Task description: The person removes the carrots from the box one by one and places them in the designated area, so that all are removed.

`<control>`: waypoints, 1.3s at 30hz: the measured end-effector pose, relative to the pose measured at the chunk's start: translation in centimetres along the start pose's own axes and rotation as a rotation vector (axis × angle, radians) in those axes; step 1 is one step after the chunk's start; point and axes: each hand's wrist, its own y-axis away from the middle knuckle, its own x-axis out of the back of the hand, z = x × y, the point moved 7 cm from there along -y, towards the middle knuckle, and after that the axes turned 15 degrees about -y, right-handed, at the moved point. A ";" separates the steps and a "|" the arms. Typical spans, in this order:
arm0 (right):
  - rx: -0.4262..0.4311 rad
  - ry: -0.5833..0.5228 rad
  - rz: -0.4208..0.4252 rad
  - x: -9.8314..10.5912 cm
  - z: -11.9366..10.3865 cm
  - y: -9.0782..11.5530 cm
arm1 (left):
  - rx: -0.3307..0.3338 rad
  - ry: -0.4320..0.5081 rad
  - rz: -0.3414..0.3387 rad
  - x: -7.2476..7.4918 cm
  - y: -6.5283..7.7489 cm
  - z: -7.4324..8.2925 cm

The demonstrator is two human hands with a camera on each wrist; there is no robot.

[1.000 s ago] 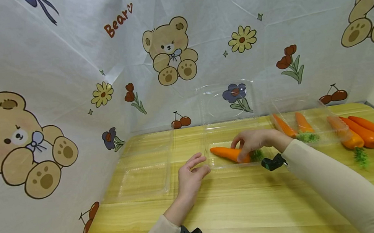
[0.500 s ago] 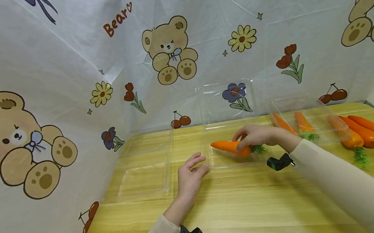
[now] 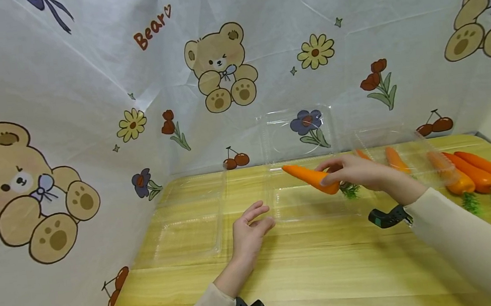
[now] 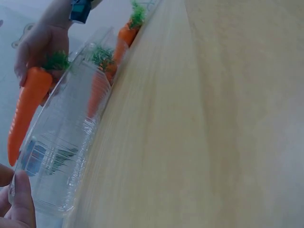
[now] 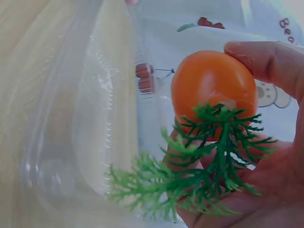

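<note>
While the right hand pinches a carrot over the box, the left hand, loosely spread, sits just beside that box; more carrots lie right of both hands.

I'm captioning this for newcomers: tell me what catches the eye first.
Probably the bright orange carrot, held by the right hand over the middle clear container. Next come the teddy bear prints on the white backdrop behind, then the carrots at the right end of the table.
</note>
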 end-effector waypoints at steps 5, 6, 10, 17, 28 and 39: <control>0.033 -0.044 0.013 0.8 -0.6 1.2 | 0.001 0.005 0.000 0.1 0.0 -0.1; 0.036 -0.048 0.012 0.9 -0.7 1.4 | 0.000 0.005 0.000 0.1 0.0 -0.2; 0.041 -0.049 0.005 1.2 -1.0 2.5 | -0.001 0.008 0.001 0.1 0.0 -0.2; 0.051 -0.007 0.039 2.2 -1.3 4.8 | -0.006 0.017 0.002 0.1 0.0 0.0; 0.013 0.089 0.096 4.9 -0.8 8.3 | 0.001 0.026 0.002 0.1 0.0 -0.1; -0.007 0.226 0.214 10.0 1.1 11.7 | 0.006 0.028 -0.001 0.1 0.1 -0.2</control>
